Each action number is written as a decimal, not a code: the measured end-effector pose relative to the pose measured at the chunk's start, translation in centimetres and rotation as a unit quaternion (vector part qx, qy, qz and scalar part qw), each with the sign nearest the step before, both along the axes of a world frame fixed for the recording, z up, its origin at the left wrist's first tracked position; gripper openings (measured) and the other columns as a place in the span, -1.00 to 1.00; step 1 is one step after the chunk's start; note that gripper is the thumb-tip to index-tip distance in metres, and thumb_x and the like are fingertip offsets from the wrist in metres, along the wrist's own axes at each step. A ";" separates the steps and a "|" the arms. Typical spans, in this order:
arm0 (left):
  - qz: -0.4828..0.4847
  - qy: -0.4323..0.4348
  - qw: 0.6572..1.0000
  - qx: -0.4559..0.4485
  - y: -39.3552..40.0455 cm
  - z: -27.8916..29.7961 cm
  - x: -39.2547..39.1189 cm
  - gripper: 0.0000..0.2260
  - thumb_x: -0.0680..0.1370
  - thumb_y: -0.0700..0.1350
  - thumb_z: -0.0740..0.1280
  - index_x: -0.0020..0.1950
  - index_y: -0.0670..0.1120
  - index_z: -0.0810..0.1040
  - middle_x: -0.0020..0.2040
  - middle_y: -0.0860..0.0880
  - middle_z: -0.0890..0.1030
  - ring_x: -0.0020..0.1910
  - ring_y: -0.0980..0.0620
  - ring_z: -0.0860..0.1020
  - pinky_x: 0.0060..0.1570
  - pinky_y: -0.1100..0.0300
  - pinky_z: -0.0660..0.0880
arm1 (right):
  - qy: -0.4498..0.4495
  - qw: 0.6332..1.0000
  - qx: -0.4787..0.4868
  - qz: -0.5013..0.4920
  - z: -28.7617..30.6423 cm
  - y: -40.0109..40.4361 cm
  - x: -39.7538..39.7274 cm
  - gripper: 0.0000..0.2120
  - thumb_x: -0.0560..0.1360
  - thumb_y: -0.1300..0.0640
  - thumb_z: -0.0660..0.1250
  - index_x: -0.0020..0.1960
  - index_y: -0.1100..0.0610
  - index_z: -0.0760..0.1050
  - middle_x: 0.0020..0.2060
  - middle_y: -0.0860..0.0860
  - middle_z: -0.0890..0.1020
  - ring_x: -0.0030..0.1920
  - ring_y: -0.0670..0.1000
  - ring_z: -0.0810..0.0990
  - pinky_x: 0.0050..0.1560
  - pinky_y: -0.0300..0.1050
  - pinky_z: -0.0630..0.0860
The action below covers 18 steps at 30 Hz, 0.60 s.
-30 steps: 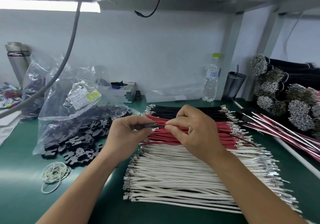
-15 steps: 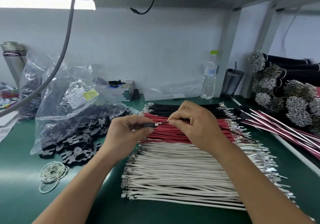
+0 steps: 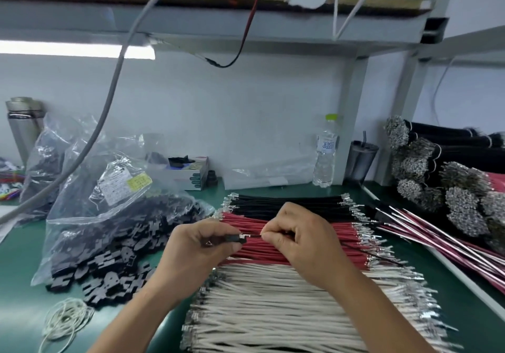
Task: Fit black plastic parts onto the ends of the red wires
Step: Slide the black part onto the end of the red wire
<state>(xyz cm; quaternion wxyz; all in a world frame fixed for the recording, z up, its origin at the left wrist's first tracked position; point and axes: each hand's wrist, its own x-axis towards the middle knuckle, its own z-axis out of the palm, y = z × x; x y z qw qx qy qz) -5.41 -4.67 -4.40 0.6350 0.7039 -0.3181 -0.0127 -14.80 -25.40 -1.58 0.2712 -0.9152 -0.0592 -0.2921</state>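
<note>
Left hand (image 3: 200, 246) pinches a small black plastic part (image 3: 237, 239) between thumb and fingers, its open end turned toward the right hand (image 3: 297, 239). Right hand grips one thin wire (image 3: 255, 235) close to its metal tip, fingers curled tight round it; the wire's colour is hard to tell at this size, it looks dark against the red ones below. A second ago tip and part sat close together between the two hands; half a second ago a bright tip showed at the part's mouth; now a short bare stretch of wire shows between the right fingertips and the part, with the metal tip at or just inside the opening. Judgement: insertion in progress, not yet seated; a straight push toward the left hand looks needed. Directly under both hands lies the row of red wires (image 3: 314, 228) on the green worktop (image 3: 16, 284), black wires (image 3: 287, 202) beyond them, white wires (image 3: 287, 311) nearer the body. Left of the left hand, a clear bag (image 3: 109, 188) spills loose black parts (image 3: 109, 268), so supply is near. Whole view has tilted up since earlier; more shelf shows overhead.
</note>
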 end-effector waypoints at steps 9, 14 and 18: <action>0.011 -0.019 1.000 -0.002 -0.1 -0.1 0.2 -0.84 0.31 -0.05 0.60 -0.12 0.07 0.79 -0.14 -0.05 0.73 -0.20 -0.02 0.67 -0.15 0.05 0.65 | 0.027 1.000 0.007 0.002 0.3 0.2 -0.1 -0.93 0.53 -0.01 0.44 -0.12 -0.08 0.66 -0.18 -0.19 0.54 -0.10 -0.14 0.56 -0.09 -0.20 0.50; 0.012 -0.053 0.998 0.025 -0.1 -0.1 0.2 -0.78 0.37 -0.22 0.63 -0.15 0.11 0.79 -0.14 -0.01 0.73 -0.22 0.05 0.66 -0.18 0.18 0.60 | 0.029 1.000 -0.001 -0.001 0.3 0.5 -0.1 -0.93 0.53 -0.02 0.43 -0.13 -0.10 0.65 -0.14 -0.18 0.54 -0.10 -0.13 0.55 -0.14 -0.30 0.41; 0.023 -0.067 0.996 0.046 -0.1 0.2 -0.1 -0.75 0.38 -0.24 0.62 -0.18 0.14 0.78 -0.15 0.01 0.73 -0.23 0.08 0.65 -0.18 0.20 0.61 | 0.033 0.999 -0.009 -0.003 0.1 0.7 0.0 -0.93 0.53 -0.03 0.42 -0.11 -0.09 0.65 -0.17 -0.19 0.52 -0.11 -0.14 0.54 -0.13 -0.22 0.45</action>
